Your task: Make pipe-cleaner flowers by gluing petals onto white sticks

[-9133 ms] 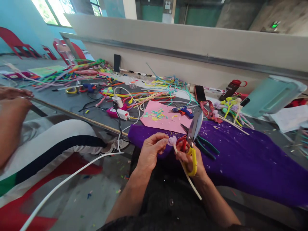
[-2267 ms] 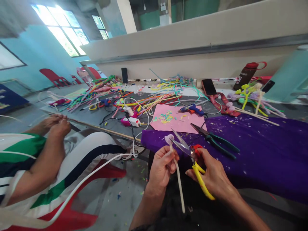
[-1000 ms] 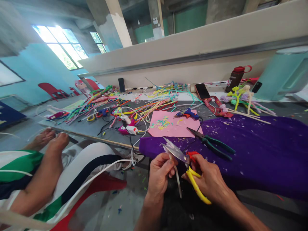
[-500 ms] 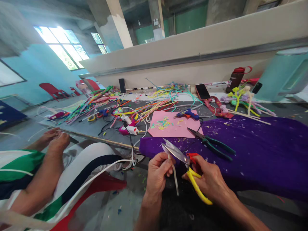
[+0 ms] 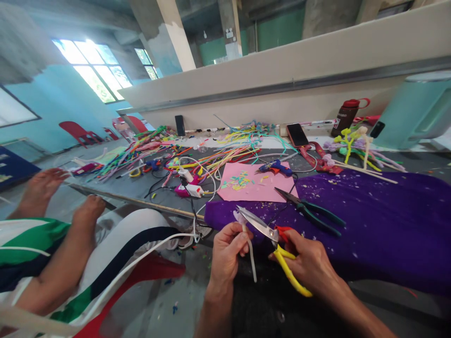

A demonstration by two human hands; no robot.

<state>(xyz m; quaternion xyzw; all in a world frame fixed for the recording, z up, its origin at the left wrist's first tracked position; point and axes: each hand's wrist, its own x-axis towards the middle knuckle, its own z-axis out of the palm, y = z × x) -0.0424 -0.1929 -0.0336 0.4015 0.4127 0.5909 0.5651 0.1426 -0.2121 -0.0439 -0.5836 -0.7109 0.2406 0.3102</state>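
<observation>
Left hand (image 5: pixel 227 251) is pinching a pale pipe cleaner (image 5: pixel 249 251) just below its fuzzy lilac tip, so most of the upper stem is buried in the fingers. Right hand (image 5: pixel 310 265) is closed round the yellow-handled scissors (image 5: pixel 273 239), blades parted right beside that tip; can't tell if they're touching it. All this sits at the near edge of the purple cloth (image 5: pixel 369 230) on the table (image 5: pixel 116 180). Green pliers (image 5: pixel 310 210) lie just behind.

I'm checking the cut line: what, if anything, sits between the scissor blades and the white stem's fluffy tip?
Nothing visible. The scissors in the right hand point their blades straight at the fluffy tip of the white stem pinched in the left hand; the left fingers grip just below it.
</observation>
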